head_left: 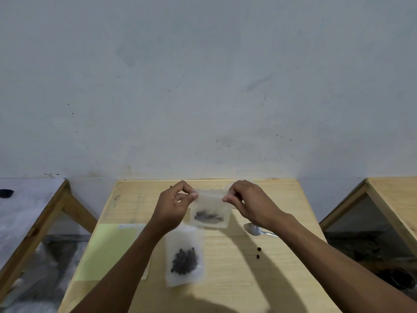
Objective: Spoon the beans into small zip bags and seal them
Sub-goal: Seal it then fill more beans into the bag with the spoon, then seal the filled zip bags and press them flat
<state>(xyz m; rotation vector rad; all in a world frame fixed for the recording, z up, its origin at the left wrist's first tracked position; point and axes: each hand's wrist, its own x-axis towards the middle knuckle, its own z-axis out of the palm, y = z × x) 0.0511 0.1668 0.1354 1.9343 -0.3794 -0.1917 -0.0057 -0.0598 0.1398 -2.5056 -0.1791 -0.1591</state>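
Note:
A small clear zip bag (210, 211) with dark beans at its bottom hangs above the wooden table (248, 267). My left hand (173, 206) pinches its top left corner and my right hand (246, 199) pinches its top right corner, along the zip strip. A second zip bag (184, 259) holding dark beans lies flat on the table below the held one. A metal spoon (256, 229) lies on the table to the right, its handle partly hidden under my right forearm. Two loose beans (258, 252) lie near the spoon.
A pale yellow-green sheet (108, 251) lies on the table's left side, partly under my left forearm. Other wooden tables stand at the far left (33, 222) and far right (392, 199). A plain grey wall (203, 86) rises behind the table.

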